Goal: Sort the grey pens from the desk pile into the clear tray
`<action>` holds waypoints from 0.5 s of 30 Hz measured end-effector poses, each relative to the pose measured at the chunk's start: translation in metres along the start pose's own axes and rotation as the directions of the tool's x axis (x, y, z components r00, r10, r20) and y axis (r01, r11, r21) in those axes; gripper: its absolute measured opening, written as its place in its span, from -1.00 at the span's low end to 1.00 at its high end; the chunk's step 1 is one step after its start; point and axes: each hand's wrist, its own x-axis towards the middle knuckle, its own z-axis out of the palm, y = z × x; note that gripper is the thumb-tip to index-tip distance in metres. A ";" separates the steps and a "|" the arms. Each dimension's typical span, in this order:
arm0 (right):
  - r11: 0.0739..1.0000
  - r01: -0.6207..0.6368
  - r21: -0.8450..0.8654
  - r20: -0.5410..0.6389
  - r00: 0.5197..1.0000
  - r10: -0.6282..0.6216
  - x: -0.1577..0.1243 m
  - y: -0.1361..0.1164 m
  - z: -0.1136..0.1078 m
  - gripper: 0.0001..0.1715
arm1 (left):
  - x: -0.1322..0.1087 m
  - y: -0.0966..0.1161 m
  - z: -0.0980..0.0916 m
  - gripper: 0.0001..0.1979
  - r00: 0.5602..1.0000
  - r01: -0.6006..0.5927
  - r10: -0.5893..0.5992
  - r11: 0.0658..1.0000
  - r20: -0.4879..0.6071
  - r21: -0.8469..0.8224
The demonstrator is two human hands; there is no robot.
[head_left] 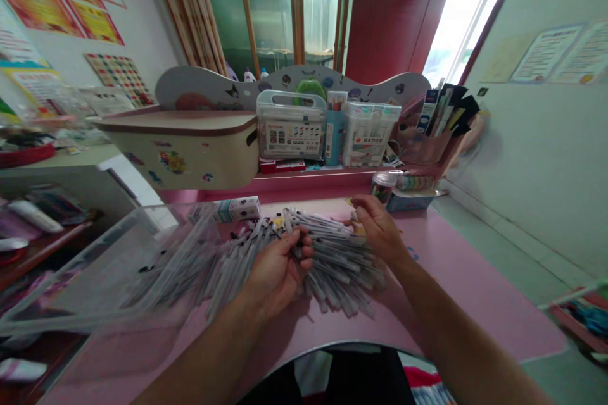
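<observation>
Two forearms [223,338] reach over the desk's curved near edge. Past that edge, on the middle of the pink desk [460,272], lies a loose heap of slim, grey-white pens [339,259], fanned out.

The left hand [278,275] is over the middle of the heap, palm turned inward, fingers curled narrow around what looks like one pen. The right hand [377,224] is at the heap's far right side, thumb and forefinger close together; whether they grip anything, I cannot tell.

Good handling here probably means lifting each pen by its end, with a light pinch, so neighbours do not roll, and keeping those in the left palm parallel.

A clear plastic bin [85,321], with more pens inside, appears to jut past the desk's left edge, so it is best not nudged.

Toward the far edge lie a white-and-blue box [240,209] and, further right, a clear jar [382,186]. Marker cases [370,136] stand on the raised shelf behind.
</observation>
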 end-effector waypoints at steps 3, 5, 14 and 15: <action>0.973 -0.119 -0.197 0.108 0.984 0.142 0.012 0.014 -0.013 -0.79 | -0.019 0.029 0.007 -0.86 0.993 -0.110 0.105 0.990 0.048 0.091; 0.926 -0.129 -0.354 0.190 0.960 0.206 0.016 0.021 -0.020 -0.85 | -0.034 0.050 0.011 -0.84 0.976 -0.219 0.214 0.963 0.050 0.158; 0.873 -0.059 -0.484 0.450 0.839 0.306 0.019 0.037 -0.040 -0.87 | -0.062 0.168 -0.060 -0.81 0.806 -0.356 0.588 0.570 -0.065 0.740; 0.880 -0.057 -0.472 0.469 0.829 0.306 0.018 0.037 -0.041 -0.88 | -0.062 0.181 -0.073 -0.82 0.801 -0.286 0.587 0.544 -0.115 0.789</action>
